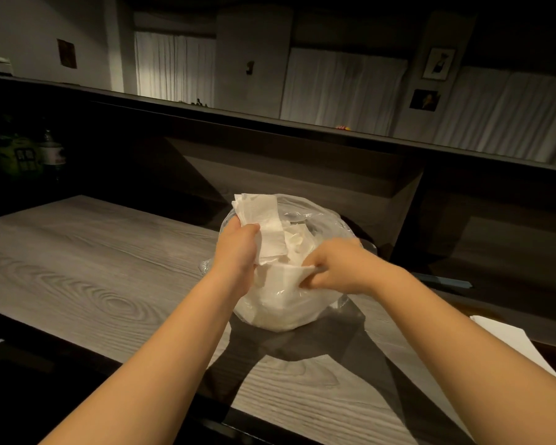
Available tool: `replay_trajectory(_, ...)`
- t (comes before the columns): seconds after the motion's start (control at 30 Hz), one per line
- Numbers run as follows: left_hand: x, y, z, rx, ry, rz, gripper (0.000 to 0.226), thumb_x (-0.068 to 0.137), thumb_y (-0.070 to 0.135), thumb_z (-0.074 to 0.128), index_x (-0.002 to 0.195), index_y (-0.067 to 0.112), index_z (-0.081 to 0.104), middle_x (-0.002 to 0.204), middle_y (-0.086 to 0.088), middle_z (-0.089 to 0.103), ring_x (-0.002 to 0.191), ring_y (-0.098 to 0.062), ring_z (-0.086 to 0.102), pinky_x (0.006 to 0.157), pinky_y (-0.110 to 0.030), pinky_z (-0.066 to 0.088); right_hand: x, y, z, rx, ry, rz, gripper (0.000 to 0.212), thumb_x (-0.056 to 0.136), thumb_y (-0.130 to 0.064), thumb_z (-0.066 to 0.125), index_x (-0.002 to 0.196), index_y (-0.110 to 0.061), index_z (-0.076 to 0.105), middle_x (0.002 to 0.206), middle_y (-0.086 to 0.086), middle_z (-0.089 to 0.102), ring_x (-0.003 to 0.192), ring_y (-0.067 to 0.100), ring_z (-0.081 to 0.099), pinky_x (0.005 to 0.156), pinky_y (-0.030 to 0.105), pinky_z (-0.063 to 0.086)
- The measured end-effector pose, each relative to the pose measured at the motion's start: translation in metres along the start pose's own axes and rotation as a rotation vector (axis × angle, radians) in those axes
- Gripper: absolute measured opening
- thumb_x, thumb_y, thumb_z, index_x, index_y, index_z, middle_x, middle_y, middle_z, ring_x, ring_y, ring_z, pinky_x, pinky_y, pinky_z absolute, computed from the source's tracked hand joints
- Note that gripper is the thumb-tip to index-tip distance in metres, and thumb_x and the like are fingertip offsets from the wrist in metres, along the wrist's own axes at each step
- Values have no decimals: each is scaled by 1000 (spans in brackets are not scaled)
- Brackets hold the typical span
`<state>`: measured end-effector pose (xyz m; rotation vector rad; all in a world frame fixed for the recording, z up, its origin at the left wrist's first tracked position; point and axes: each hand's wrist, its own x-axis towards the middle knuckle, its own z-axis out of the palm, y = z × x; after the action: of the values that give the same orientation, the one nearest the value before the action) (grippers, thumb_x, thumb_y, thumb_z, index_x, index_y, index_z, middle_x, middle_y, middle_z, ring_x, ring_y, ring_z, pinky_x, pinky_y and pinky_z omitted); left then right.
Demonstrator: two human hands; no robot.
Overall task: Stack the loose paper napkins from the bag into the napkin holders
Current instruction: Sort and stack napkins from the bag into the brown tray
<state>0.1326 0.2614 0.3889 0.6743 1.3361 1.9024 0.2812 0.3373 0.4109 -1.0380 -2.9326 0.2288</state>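
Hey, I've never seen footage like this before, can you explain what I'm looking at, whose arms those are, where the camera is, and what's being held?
There is no machine here. The one picture comes from a wide-angle camera worn on a person's head, looking forward and down, so the two bare arms reaching in from the bottom are that person's own.

On the grey wood-grain table sits a clear plastic bag full of loose white paper napkins. The left hand grips a bunch of napkins lifted above the bag's opening. The right hand pinches another napkin at the bag's near edge. A white sheet lies at the far right. No napkin holder shows in this picture. Behind the table are a dark counter, curtains and framed pictures.
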Motion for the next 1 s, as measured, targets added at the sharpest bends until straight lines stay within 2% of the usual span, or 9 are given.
replay_trajectory(0.1, 1, 2, -3, -68, 83, 18, 30, 94, 1, 42, 101, 25, 58, 101, -2, 65, 87, -20, 64, 77, -37, 53, -7, 7, -13, 90, 86, 47, 20, 87, -44, 69, 104, -35, 73, 100, -9, 71, 105, 17, 53, 101, 39, 27)
replay_trajectory(0.23, 0, 3, -1, -139, 108, 33, 29, 93, -2, 40, 100, 21, 58, 95, -5, 64, 83, -23, 65, 76, -39, 54, -8, -6, -3, -156, 60, -30, 36, 87, -50, 64, 120, -35, 61, 108, -12, 66, 104, 13, 53, 101, 43, 25)
replay_trajectory(0.33, -3, 1, 2, -126, 109, 32, 30, 94, 0, 40, 99, 23, 58, 95, -4, 65, 81, -21, 66, 71, -35, 55, -1, -18, 7, -108, 85, -79, 33, 88, -48, 63, 119, -37, 59, 107, -13, 65, 104, 12, 54, 97, 43, 27)
replay_trajectory(0.47, -3, 3, -2, -123, 118, 40, 32, 92, -2, 40, 95, 24, 58, 94, -5, 65, 79, -22, 65, 69, -35, 54, 5, -33, 4, -169, 31, -94, 9, 89, -47, 61, 87, -38, 60, 77, -12, 56, 86, 12, 51, 88, 43, 27)
replay_trajectory(0.57, -3, 7, -4, -143, 137, 47, 33, 92, -4, 38, 92, 23, 57, 89, -5, 63, 76, -22, 64, 64, -33, 52, 12, -41, 1, -298, 17, -107, 26, 91, -37, 61, 69, -28, 51, 68, -9, 49, 77, 14, 47, 94, 49, 25)
replay_trajectory(0.67, 1, 6, -5, -179, 149, 69, 34, 91, -4, 38, 94, 22, 60, 92, -6, 64, 81, -25, 65, 69, -37, 53, 13, -41, -5, -290, 102, -116, 31, 90, -26, 63, 64, -21, 46, 65, -5, 49, 67, 15, 45, 82, 38, 31)
replay_trajectory(0.77, 3, 4, -7, -199, 201, 108, 32, 92, 0, 41, 93, 26, 59, 91, -2, 63, 86, -25, 61, 79, -43, 52, 6, -23, -22, 32, 203, -74, 23, 89, -21, 67, 71, -23, 52, 73, -10, 51, 71, 10, 49, 62, 26, 36)
replay_trajectory(0.93, 1, 8, -3, -291, 279, 144, 32, 95, 3, 43, 93, 30, 58, 90, 3, 62, 88, -21, 61, 86, -42, 53, -17, 10, -37, 917, 581, 12, 18, 89, -10, 67, 104, -20, 67, 97, -2, 71, 92, 19, 69, 81, 37, 57)
replay_trajectory(1.0, -5, 10, 7, -333, 257, 147, 32, 95, 2, 42, 93, 29, 58, 89, 4, 61, 84, -18, 59, 83, -39, 52, -28, 17, -37, 1347, 666, 29, 18, 92, -8, 62, 107, -18, 66, 94, -4, 74, 88, 16, 72, 75, 37, 60)
